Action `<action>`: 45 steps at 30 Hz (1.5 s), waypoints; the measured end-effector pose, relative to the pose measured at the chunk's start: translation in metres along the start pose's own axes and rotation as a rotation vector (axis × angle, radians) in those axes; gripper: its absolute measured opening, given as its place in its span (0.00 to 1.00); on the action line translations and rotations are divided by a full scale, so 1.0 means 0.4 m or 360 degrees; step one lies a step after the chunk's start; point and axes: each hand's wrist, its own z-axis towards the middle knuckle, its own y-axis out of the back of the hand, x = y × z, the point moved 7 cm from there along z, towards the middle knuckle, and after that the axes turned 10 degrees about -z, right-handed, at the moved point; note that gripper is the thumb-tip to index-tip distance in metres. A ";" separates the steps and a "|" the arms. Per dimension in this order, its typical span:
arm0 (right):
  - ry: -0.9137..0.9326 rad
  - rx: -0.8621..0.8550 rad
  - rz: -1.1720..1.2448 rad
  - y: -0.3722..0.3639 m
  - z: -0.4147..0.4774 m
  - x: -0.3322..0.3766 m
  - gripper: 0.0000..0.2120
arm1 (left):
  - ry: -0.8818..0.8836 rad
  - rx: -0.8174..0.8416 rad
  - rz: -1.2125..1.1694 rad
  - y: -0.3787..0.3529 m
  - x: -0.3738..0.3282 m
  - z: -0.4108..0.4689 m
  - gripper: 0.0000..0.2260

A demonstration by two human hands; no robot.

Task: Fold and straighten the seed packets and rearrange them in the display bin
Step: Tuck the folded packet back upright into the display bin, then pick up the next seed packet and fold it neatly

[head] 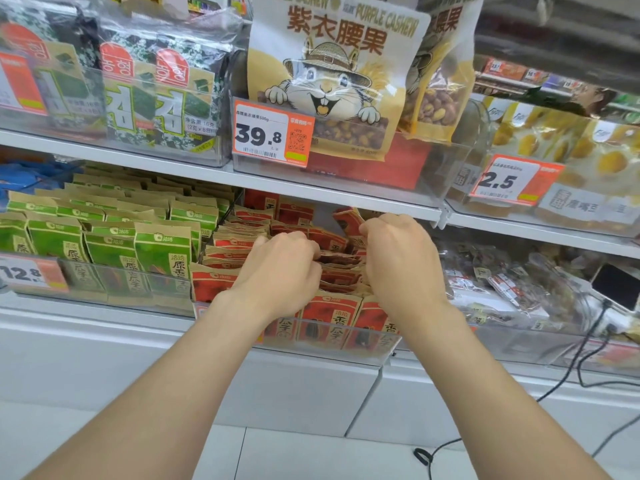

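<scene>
In a clear plastic display bin (pixel 367 353), left hand (pixel 281 271) and right hand (pixel 403 263) clutch red-and-tan paper seed packets (pixel 341 271), likely best squared upright.

"purple cashew" bag (pixel 334 77), "39.8" price tag (pixel 273 132)

A white shelf (pixel 138 157) runs just above the grip, carrying a 39.8 price tag (pixel 273 133) and a 2.5 price tag (pixel 512 180). Below the grip, white cabinet panels (pixel 298 393) meet a pale tiled floor (pixel 311 455); a black cable (pixel 568 379) trails to the right.
</scene>
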 end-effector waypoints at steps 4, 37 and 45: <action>0.0002 -0.0511 0.0173 0.036 -0.038 -0.064 0.07 | -0.0084 0.0038 0.0043 -0.009 -0.026 -0.003 0.19; -0.0374 -0.0749 0.1841 0.240 -0.080 -0.017 0.18 | -0.0099 -0.0941 -0.1392 0.139 -0.093 -0.145 0.13; -0.0838 -0.0154 0.2045 0.060 -0.135 0.007 0.05 | 0.0269 -0.0935 -0.1541 0.099 -0.053 -0.147 0.09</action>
